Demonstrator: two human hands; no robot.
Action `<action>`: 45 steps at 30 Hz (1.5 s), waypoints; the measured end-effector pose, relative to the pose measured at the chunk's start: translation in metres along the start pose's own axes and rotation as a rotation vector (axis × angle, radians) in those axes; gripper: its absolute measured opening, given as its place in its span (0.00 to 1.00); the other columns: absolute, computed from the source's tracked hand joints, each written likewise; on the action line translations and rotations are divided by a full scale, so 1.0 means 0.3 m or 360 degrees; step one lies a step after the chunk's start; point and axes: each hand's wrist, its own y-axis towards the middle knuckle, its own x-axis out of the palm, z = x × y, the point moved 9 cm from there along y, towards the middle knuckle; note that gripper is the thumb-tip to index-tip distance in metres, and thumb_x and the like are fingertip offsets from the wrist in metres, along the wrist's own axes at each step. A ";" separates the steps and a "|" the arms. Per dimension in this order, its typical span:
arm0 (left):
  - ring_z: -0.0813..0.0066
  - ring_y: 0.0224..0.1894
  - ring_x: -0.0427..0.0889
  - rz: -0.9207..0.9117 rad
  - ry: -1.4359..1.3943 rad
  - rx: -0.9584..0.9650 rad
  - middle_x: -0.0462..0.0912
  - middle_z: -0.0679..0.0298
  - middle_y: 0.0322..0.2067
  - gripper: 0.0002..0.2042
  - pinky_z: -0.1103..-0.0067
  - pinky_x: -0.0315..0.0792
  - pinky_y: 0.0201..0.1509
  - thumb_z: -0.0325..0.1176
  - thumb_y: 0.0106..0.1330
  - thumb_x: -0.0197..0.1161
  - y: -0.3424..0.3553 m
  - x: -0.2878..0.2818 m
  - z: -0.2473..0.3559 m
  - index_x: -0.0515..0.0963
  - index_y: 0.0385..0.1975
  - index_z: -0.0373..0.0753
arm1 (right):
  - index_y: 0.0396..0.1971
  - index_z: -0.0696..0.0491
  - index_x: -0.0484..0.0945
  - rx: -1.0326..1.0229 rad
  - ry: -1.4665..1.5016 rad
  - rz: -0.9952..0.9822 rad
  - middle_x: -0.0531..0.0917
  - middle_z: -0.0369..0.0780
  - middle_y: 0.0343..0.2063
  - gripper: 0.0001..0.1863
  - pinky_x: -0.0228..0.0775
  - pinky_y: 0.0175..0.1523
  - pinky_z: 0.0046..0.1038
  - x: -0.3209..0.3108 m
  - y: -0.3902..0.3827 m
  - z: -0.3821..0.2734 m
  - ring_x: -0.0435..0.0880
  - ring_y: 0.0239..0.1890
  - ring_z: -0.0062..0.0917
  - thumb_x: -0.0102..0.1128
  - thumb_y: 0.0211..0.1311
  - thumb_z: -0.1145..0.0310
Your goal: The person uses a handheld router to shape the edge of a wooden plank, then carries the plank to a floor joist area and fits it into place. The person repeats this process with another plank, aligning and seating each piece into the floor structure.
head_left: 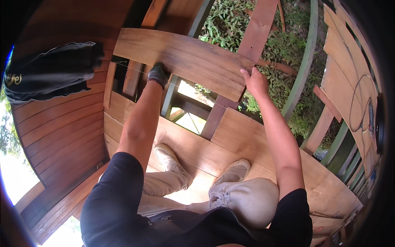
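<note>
A wide wooden plank (pixel 185 57) lies crosswise ahead of me, over open floor beams. My left hand (pixel 158 75), in a dark glove with a grey cuff, grips its near edge left of the middle; the fingertips are partly hidden. At the plank's right end, my bare right hand (pixel 256 80) holds the corner, thumb on top and the other fingers mostly out of sight. A thin string (pixel 181 87) runs across the gap just on my side of the plank.
Laid floorboards (pixel 193 150) carry my shoes. Reddish beams (pixel 257 33) and green metal bars (pixel 306 61) cross openings above plants (pixel 230 22). A dark garment (pixel 53 72) hangs on the wooden wall at left. Boards with a cable (pixel 358 103) lie at right.
</note>
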 end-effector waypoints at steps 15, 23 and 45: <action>0.57 0.50 0.78 -0.0123 -0.0219 0.0122 0.79 0.57 0.46 0.13 0.55 0.74 0.63 0.31 0.71 0.57 -0.259 0.120 -0.017 0.71 0.53 0.39 | 0.38 0.60 0.77 0.0046 0.0015 0.0052 0.85 0.54 0.35 0.26 0.75 0.47 0.48 0.010 0.012 0.016 0.84 0.41 0.53 0.62 0.66 0.47; 0.62 0.49 0.79 0.0050 0.0120 0.0024 0.80 0.61 0.43 0.08 0.60 0.77 0.55 0.34 0.72 0.57 -0.218 0.105 -0.010 0.75 0.46 0.43 | 0.34 0.58 0.77 -0.0010 0.0054 0.0049 0.85 0.52 0.30 0.25 0.75 0.44 0.47 -0.013 0.033 0.019 0.85 0.37 0.52 0.62 0.65 0.47; 0.65 0.41 0.80 0.0176 0.0198 0.0173 0.78 0.60 0.39 0.13 0.62 0.82 0.49 0.33 0.68 0.62 -0.352 0.140 0.000 0.74 0.49 0.38 | 0.50 0.63 0.73 0.0058 -0.0035 -0.0045 0.85 0.55 0.44 0.30 0.76 0.52 0.44 -0.019 -0.014 0.011 0.84 0.49 0.50 0.67 0.62 0.51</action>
